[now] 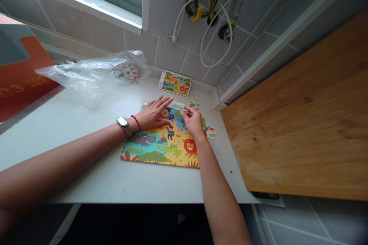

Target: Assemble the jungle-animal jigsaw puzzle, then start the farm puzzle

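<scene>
A colourful animal jigsaw puzzle, largely joined, lies on the white counter with a hippo, crocodiles and a lion showing. Across its upper left part rests my left hand, flat with fingers stretched out. My right hand is at the puzzle's upper right edge, thumb and fingers pinched on a small puzzle piece that they partly hide. Just beyond the fingertips is a loose pale-blue piece. Another loose piece lies behind the right hand, and a further loose piece sits right of the puzzle.
A reference picture card leans near the tiled wall. Left of it is a clear plastic bag with small bits inside. An orange-red box stands at far left. A wooden board bounds the right side; cables hang above.
</scene>
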`<state>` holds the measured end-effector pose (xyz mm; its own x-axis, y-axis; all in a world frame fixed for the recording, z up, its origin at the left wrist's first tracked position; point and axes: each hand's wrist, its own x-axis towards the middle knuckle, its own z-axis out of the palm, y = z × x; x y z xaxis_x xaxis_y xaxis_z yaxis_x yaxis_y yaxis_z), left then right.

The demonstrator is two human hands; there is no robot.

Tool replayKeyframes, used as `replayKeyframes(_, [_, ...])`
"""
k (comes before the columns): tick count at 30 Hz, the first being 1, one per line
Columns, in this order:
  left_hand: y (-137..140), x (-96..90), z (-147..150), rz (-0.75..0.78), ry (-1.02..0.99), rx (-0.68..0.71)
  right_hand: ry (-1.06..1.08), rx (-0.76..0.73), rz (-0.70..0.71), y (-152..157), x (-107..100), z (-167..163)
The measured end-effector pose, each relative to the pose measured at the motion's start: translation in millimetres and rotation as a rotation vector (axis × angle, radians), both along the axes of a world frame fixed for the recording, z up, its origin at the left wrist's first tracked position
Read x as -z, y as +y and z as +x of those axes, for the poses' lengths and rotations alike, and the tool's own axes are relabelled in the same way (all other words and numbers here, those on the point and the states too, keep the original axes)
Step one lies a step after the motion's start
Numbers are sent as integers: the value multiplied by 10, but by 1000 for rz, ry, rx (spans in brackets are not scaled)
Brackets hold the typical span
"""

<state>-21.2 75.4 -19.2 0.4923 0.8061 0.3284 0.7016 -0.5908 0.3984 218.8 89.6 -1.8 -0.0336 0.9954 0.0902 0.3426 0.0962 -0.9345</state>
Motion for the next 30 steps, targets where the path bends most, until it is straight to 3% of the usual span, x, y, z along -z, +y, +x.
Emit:
replayKeyframes(5, [-3,-4,-2,-31,4,-2,-53,165,-27,112,29,647])
replayKeyframes(8, [-5,-7,-3,-32,8,0,-126,101,-41,95,91,806])
replayKeyframes(17, [5,2,-25,-25,21,8,-507,-16,121,3,50,728])
replayKeyframes(30, [4,14,-23,-31,12,5,-667,-68,78,-106,-38,669])
